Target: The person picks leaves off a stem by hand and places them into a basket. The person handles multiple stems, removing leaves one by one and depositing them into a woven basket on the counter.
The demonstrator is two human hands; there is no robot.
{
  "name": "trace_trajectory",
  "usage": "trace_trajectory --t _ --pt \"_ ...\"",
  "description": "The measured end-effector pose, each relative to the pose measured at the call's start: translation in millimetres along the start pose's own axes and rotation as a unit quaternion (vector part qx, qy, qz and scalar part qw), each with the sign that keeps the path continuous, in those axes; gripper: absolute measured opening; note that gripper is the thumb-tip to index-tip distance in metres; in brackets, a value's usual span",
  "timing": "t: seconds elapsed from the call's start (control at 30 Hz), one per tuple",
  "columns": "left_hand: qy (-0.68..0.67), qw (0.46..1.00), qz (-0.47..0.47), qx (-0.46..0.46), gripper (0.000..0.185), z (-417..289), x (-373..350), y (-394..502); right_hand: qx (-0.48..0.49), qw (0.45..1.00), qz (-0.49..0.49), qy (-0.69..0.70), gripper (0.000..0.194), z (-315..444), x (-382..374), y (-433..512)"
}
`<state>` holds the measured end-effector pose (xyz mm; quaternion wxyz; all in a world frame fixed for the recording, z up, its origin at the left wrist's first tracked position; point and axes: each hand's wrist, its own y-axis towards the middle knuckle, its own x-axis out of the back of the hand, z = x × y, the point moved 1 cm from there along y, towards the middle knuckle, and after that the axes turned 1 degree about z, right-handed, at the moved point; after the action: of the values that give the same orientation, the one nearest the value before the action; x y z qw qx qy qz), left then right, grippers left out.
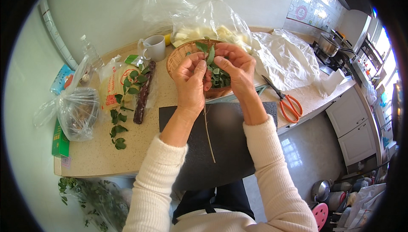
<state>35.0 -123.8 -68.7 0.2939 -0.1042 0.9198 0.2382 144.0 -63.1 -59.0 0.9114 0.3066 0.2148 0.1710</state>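
Observation:
My left hand (193,80) grips a thin, mostly bare stem (207,133), whose lower end hangs down over a black mat (223,136). A few green leaves (210,55) stand at the stem's top, between my two hands. My right hand (236,66) is curled beside these leaves, its thumb and index finger close to one; whether they pinch it I cannot tell. Behind and below both hands is a round wicker basket (178,55) with many loose green leaves (220,77) in it. A leafy sprig (122,104) lies on the counter to the left.
Orange-handled scissors (288,104) lie at the right by the counter's edge. A dark, long packaged item (144,93), a white mug (155,48) and knotted plastic bags (79,111) stand left. Behind are a bag of pale chunks (210,25) and a white cloth-like sheet (283,60).

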Motion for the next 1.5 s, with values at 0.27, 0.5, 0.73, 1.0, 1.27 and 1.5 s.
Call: trace_trajectory --t 0.27,0.5,0.73,1.0,1.27,1.5 --pt "0.115 0.993 -0.009 -0.036 0.01 8.7 -4.7 -2.7 0.125 0.977 -0.017 -0.171 0.029 -0.1 -3.7 -3.6" --pt "0.102 0.994 -0.006 -0.036 0.01 11.5 -3.1 -2.7 0.205 0.933 -0.035 -0.295 0.019 -1.8 -8.1 -6.8" --pt "0.111 0.993 -0.016 -0.044 0.01 14.1 -0.8 -1.7 0.262 0.913 -0.047 -0.31 0.016 -1.3 -13.6 -8.7" --pt "0.145 0.987 -0.019 -0.067 0.011 15.7 1.3 -0.8 0.223 0.918 -0.012 -0.328 0.018 4.2 -14.4 -8.6" --pt "0.154 0.985 -0.009 -0.074 0.012 16.6 1.6 -0.4 0.277 0.893 -0.005 -0.356 0.02 0.0 -11.7 -8.3" --pt "0.147 0.985 0.002 -0.085 0.013 20.8 4.0 -0.4 0.372 0.825 0.008 -0.425 0.019 0.9 -10.8 -5.8"
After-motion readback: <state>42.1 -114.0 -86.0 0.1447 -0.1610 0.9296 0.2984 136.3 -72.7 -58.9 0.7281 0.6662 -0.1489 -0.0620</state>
